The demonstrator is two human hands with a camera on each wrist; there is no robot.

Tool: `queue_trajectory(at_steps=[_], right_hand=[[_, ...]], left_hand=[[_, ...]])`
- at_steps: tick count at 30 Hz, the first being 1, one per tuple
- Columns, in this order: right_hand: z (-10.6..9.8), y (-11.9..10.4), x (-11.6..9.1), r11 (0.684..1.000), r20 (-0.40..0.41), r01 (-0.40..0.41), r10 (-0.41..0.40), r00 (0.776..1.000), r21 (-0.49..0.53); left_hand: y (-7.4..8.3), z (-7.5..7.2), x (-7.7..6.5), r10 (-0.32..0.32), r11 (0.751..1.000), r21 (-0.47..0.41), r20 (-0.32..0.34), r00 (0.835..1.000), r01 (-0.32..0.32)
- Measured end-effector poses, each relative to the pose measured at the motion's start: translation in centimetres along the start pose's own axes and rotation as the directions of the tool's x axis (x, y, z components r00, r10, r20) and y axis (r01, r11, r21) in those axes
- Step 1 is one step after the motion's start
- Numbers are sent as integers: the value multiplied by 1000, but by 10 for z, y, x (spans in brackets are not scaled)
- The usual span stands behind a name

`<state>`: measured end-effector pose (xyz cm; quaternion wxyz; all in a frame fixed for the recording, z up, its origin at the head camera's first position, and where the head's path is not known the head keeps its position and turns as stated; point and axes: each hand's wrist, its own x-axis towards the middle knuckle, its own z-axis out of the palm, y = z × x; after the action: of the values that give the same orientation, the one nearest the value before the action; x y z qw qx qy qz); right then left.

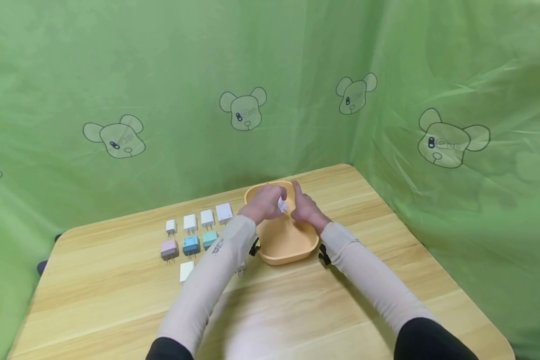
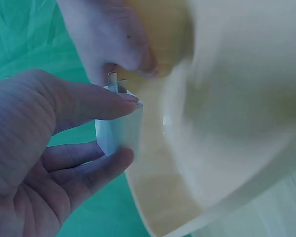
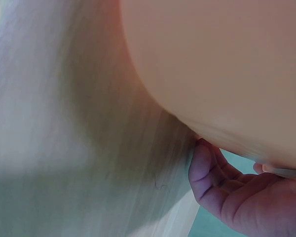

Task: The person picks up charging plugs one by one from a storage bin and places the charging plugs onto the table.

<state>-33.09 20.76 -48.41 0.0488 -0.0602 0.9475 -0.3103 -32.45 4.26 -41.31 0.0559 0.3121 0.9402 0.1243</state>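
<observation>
My left hand point(image 1: 264, 201) pinches a white charger plug point(image 2: 119, 129) between thumb and fingers, over the far part of an orange tray point(image 1: 279, 242). Two metal prongs stick out of the plug, seen past the thumb in the left wrist view. My right hand point(image 1: 307, 207) grips the tray's far right side, its fingers curled against the outer wall point(image 3: 227, 89) in the right wrist view. Only a small part of the plug shows between the hands in the head view.
Left of the tray, charger plugs lie in rows on the wooden table point(image 1: 108, 280): several white ones point(image 1: 190, 223), a pink one point(image 1: 168, 249), a blue one point(image 1: 191, 244) and a teal one point(image 1: 209, 238). My left forearm partly hides the nearest row. Green curtains point(image 1: 175, 75) stand behind and to the right.
</observation>
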Motion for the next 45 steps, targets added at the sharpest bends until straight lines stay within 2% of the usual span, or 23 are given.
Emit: queue_trajectory(at_steps=[11, 18, 23, 31, 37, 41, 45], right_hand=[[1, 1, 0, 1000, 12, -15, 15, 1000, 19], [1, 0, 0, 999, 15, -26, 25, 1000, 35], [2, 0, 1, 997, 19, -38, 36, 999, 70], [2, -1, 1, 997, 31, -49, 47, 998, 65], [1, -2, -1, 999, 30, -41, 41, 999, 24], [0, -3, -2, 998, 34, -52, 51, 998, 35], [1, -4, -2, 997, 33, -68, 67, 997, 40]], left_hand=[[4, -21, -23, 55, 998, -26, -58, 997, -56], [2, -37, -44, 106, 988, -105, -102, 989, -117], [1, -47, -58, 131, 982, -115, -140, 981, -148], [-3, -53, -84, 160, 976, -119, -196, 967, -185], [-10, -56, -103, 161, 975, -112, -237, 958, -192], [-14, -58, -117, 164, 976, -102, -247, 955, -194], [-20, -61, -129, 186, 973, -79, -276, 943, -215]])
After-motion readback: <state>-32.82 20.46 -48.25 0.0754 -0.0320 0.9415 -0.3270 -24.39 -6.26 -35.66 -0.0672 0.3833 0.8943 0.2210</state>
